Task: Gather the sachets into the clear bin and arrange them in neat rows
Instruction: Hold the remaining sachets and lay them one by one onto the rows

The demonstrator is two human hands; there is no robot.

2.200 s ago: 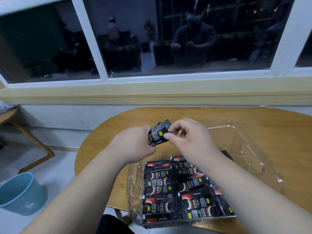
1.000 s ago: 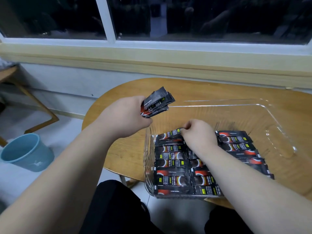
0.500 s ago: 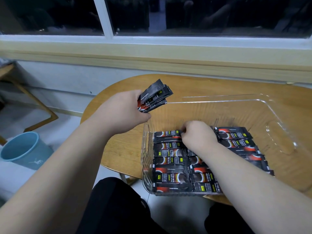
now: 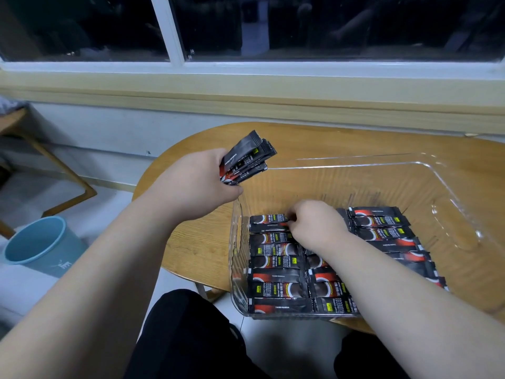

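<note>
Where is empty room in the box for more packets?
The far part of the clear bin is bare, between its back wall and the sachet rows. The table behind it is bare. The near part is crowded with rows and the right hand. The left hand holds a sachet bundle.

**Clear bin** [image 4: 426,170]: transparent plastic, rectangular, ribbed walls, standing upright.

**Sachets** [image 4: 276,288]: black sticks printed red and white with yellow tags. They lie flat and crosswise, overlapping in seemingly three rows over the bin's near half.

**Rearmost sachet** [image 4: 269,218]: left row, its end under the right hand's [image 4: 317,222] curled fingers.

**Bundle of sachets** [image 4: 246,162]: fanned and tilted, gripped by the left hand [image 4: 196,181] above the bin's left wall.
</note>
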